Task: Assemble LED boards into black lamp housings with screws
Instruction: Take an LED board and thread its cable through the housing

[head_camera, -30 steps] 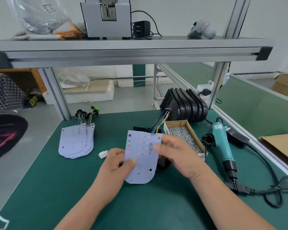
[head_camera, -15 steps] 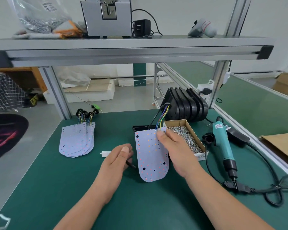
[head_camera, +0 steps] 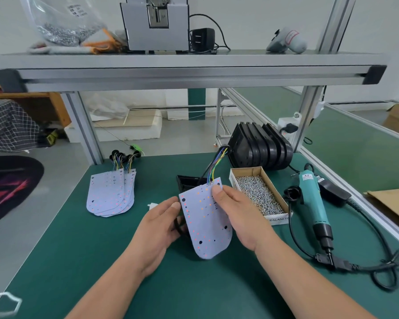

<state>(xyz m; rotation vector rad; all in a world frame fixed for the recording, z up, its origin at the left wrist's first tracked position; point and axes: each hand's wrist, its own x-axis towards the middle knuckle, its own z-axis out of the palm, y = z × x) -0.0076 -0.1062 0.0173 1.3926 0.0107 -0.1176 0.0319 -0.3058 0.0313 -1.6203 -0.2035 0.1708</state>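
Board [head_camera: 205, 223]: white, rounded at its near end, held in the air over the middle of the bench [head_camera: 74, 261]. It is face up and tilted. Coloured wires [head_camera: 214, 166] leave its far end and rise toward the far right.

Housing [head_camera: 188, 182]: one open black shell lying on the bench under the board's far-left corner. Only its far corner shows, since the board hides the rest.

Right hand [head_camera: 240, 217]: clamped on the board's right side. The thumb is on the face close to the wire end and the fingers are out of sight beneath.

Left hand [head_camera: 159, 224]: thumb against the board's left edge, fingers curled in under it and closed on the board. A black piece shows at the fingertips; cannot tell what it is.

Small white part [head_camera: 151, 206]: on the bench, just left of the left thumb.

Screw box [head_camera: 258, 194]: open cardboard tray of small screws, just right of the right hand.

Housing stack [head_camera: 260, 150]: black shells standing on edge, just beyond the box at far right.

Screwdriver [head_camera: 313, 201]: teal, lying right of the box with its tip toward the near side. Its black cable loops at near right.

Spare boards [head_camera: 112, 195]: fanned pile at left with wires at the far ends, well apart from both hands.

Shelf [head_camera: 171, 65]: overhead, carrying a bag of screws [head_camera: 62, 26], a grey machine [head_camera: 154, 26] and a black adapter [head_camera: 202, 40].
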